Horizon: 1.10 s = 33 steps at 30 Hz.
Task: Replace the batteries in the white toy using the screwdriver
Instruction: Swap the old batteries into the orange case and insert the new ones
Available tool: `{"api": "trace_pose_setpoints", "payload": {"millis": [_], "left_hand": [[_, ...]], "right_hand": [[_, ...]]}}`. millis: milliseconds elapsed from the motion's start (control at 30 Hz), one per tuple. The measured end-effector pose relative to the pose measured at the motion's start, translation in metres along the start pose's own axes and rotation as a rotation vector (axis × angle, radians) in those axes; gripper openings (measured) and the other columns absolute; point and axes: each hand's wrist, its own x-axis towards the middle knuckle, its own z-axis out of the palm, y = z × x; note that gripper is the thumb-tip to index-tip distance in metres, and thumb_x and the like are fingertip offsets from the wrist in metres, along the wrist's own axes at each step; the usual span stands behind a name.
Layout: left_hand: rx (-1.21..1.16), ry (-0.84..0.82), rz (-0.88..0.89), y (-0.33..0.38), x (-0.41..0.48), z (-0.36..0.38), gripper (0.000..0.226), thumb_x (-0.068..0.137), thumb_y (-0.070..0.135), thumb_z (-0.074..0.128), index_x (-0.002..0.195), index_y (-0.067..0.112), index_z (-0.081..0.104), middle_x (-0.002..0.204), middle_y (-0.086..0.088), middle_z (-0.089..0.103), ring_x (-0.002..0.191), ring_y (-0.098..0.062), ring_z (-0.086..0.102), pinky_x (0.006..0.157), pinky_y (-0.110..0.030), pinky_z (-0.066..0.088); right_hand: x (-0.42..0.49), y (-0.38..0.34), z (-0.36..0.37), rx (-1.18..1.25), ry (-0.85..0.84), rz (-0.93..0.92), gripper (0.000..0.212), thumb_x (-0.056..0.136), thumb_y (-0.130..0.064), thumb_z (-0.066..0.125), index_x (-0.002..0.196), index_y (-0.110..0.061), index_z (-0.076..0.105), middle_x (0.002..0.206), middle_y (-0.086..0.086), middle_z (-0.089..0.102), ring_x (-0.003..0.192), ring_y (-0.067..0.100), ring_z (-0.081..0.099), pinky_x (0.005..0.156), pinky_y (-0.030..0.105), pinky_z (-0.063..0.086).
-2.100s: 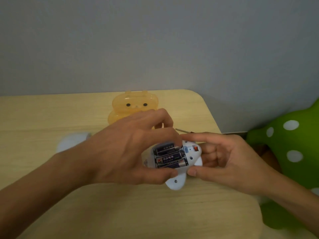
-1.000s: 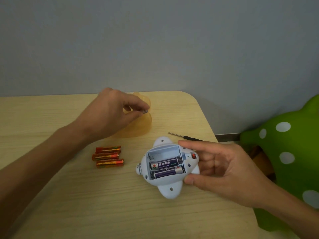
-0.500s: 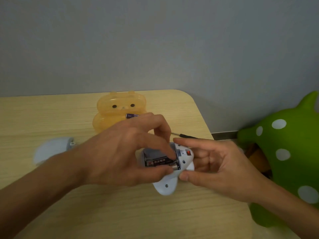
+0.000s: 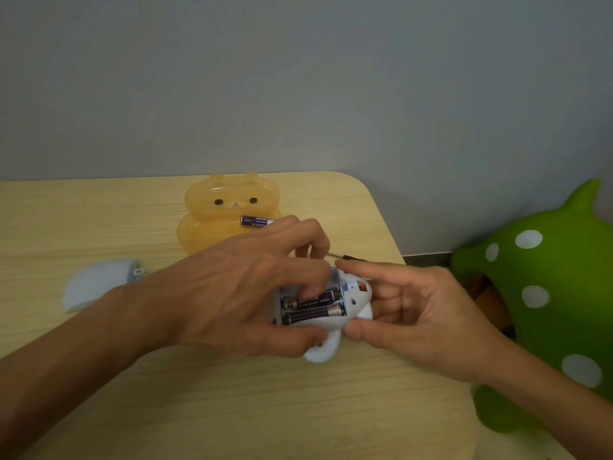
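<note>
The white toy [image 4: 356, 305] lies belly up on the table with its battery bay uncovered. Two purple batteries [image 4: 313, 313] lie in the bay. My right hand [image 4: 418, 313] grips the toy's right end between thumb and fingers. My left hand [image 4: 238, 290] covers the toy's left side, thumb under its near edge and fingertips pressed onto the upper battery. A third purple battery [image 4: 256, 221] rests in the orange bear-shaped case [image 4: 212, 224] behind. The screwdriver [image 4: 348, 257] lies just beyond my hands, mostly hidden.
The toy's white cover [image 4: 94, 285] lies on the wooden table [image 4: 232, 410] at the left. A green spotted toy [image 4: 547, 293] stands off the table's right edge. A grey wall runs close behind.
My left hand came back from the orange case, where one purple battery now lies, and its fingertips have gone into the battery bay. My right hand kept hold of the toy.
</note>
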Motion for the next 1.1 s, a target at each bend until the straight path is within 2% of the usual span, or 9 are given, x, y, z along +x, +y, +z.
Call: {"api": "trace_pose_setpoints", "payload": {"millis": [100, 267, 367, 533, 700, 800, 900, 1000, 1100], "left_hand": [[-0.053, 0.012, -0.031, -0.005, -0.008, 0.002, 0.029, 0.093, 0.067, 0.058, 0.103, 0.04, 0.055, 0.126, 0.017, 0.042, 0.108, -0.007, 0.054, 0.076, -0.031, 0.057], [-0.019, 0.007, -0.011, -0.003, -0.006, 0.002, 0.037, 0.092, 0.062, 0.062, 0.122, 0.04, 0.059, 0.127, 0.015, 0.043, 0.106, -0.011, 0.055, 0.078, -0.031, 0.054], [0.014, 0.001, -0.002, -0.001, -0.003, 0.001, 0.039, 0.089, 0.063, 0.062, 0.121, 0.042, 0.059, 0.127, 0.015, 0.043, 0.105, -0.009, 0.053, 0.08, -0.031, 0.052], [-0.016, -0.012, 0.02, 0.001, 0.002, 0.002, 0.034, 0.085, 0.06, 0.065, 0.114, 0.044, 0.057, 0.125, 0.015, 0.041, 0.102, -0.006, 0.05, 0.078, -0.027, 0.051], [-0.045, -0.016, 0.039, 0.001, 0.006, 0.007, 0.028, 0.085, 0.055, 0.066, 0.104, 0.039, 0.054, 0.12, 0.015, 0.038, 0.097, -0.004, 0.045, 0.074, -0.016, 0.042], [-0.087, -0.003, 0.024, -0.006, 0.0, 0.009, 0.025, 0.091, 0.061, 0.063, 0.095, 0.044, 0.045, 0.122, 0.015, 0.038, 0.099, -0.003, 0.049, 0.073, -0.02, 0.049], [-0.135, -0.001, -0.01, -0.011, -0.007, 0.011, 0.029, 0.094, 0.067, 0.058, 0.11, 0.043, 0.052, 0.127, 0.018, 0.036, 0.105, -0.004, 0.052, 0.073, -0.027, 0.056], [-0.091, 0.01, 0.017, -0.009, -0.006, 0.011, 0.033, 0.092, 0.061, 0.064, 0.119, 0.042, 0.056, 0.128, 0.016, 0.035, 0.105, -0.003, 0.048, 0.075, -0.019, 0.048], [-0.066, 0.002, 0.032, -0.005, -0.001, 0.009, 0.036, 0.088, 0.06, 0.063, 0.119, 0.042, 0.056, 0.128, 0.015, 0.037, 0.103, -0.005, 0.047, 0.077, -0.02, 0.047]], "right_hand": [[-0.001, 0.0, -0.001, 0.018, 0.012, 0.011, 0.066, 0.076, -0.011, 0.084, 0.138, -0.02, 0.064, 0.114, -0.001, 0.083, 0.1, 0.023, 0.082, 0.085, 0.03, 0.064], [0.001, 0.001, 0.001, 0.017, -0.005, -0.002, 0.066, 0.076, -0.008, 0.084, 0.138, -0.019, 0.064, 0.115, -0.001, 0.083, 0.099, 0.024, 0.082, 0.085, 0.032, 0.065], [0.001, -0.002, 0.002, 0.011, -0.012, -0.014, 0.065, 0.077, -0.007, 0.084, 0.136, -0.023, 0.065, 0.115, -0.001, 0.083, 0.1, 0.024, 0.082, 0.086, 0.035, 0.065], [0.0, -0.001, 0.002, -0.001, -0.02, -0.014, 0.064, 0.078, -0.001, 0.084, 0.137, -0.019, 0.066, 0.113, 0.002, 0.083, 0.097, 0.025, 0.082, 0.085, 0.036, 0.065], [0.001, 0.0, 0.003, -0.019, -0.03, -0.029, 0.062, 0.081, 0.003, 0.083, 0.136, -0.02, 0.067, 0.112, 0.004, 0.083, 0.097, 0.027, 0.082, 0.085, 0.041, 0.066], [0.0, 0.002, 0.0, -0.006, -0.005, -0.025, 0.063, 0.079, -0.004, 0.084, 0.138, -0.019, 0.065, 0.115, 0.002, 0.083, 0.099, 0.026, 0.082, 0.086, 0.039, 0.065], [-0.001, 0.002, -0.002, -0.006, 0.007, -0.025, 0.065, 0.077, -0.009, 0.084, 0.138, -0.017, 0.064, 0.115, 0.0, 0.083, 0.1, 0.024, 0.082, 0.086, 0.036, 0.066], [0.0, 0.002, 0.0, 0.016, -0.006, -0.032, 0.063, 0.076, -0.01, 0.084, 0.135, -0.021, 0.065, 0.114, 0.0, 0.083, 0.098, 0.022, 0.082, 0.084, 0.033, 0.065], [0.0, 0.003, 0.0, 0.016, -0.01, -0.036, 0.064, 0.077, -0.009, 0.084, 0.137, -0.021, 0.065, 0.114, 0.002, 0.083, 0.099, 0.024, 0.082, 0.086, 0.038, 0.065]]}}
